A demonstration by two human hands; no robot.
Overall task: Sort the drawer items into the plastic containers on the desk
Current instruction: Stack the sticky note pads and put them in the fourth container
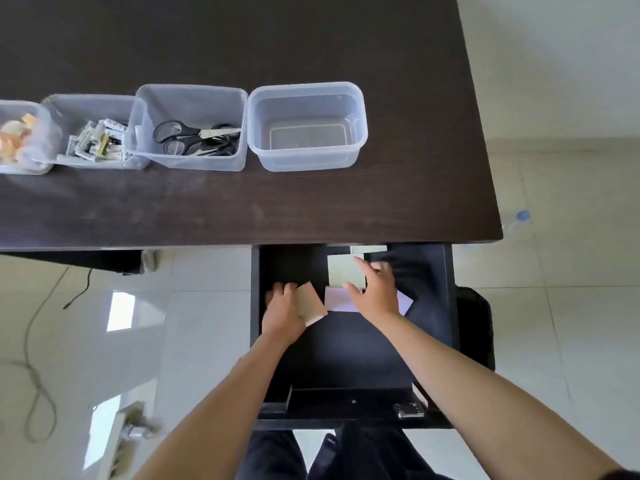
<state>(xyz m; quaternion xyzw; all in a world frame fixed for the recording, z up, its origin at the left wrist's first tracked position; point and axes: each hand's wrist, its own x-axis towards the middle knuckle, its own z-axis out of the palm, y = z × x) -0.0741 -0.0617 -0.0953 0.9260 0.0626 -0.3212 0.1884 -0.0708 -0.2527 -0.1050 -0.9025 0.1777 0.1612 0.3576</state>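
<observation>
Head view. Two bare forearms enter from the lower edge and reach into the open dark drawer [349,351] that projects beneath the dark wooden counter [242,209]. Left hand [282,311]: its grip is curled round a beige pad of sticky notes [311,304], tilted with one corner lifted clear of the drawer floor, apparently so that it can be carried out. Right hand [375,292]: fingers spread and fairly straight, laid over the edge of a pale green pad of sticky notes [344,273]; thumb and fingertips bracket the pad, but no pinch is closed, so this reads as the start of a grasp. A pale lilac pad of paper [337,299] lies flat just under the same hand, and another pale green pad [367,249] shows at the drawer's back edge.

Four clear plastic containers stand in a row on the counter. The rightmost container [358,109], nearest the drawer, holds nothing and is probably meant for the pads. The next container [239,98] holds black-handled scissors [194,138]; the third [55,102] holds small white and metal stationery pieces [97,142], too small to identify; the fourth [45,112], cut by the left edge, holds blurred orange-white items [14,136].
</observation>
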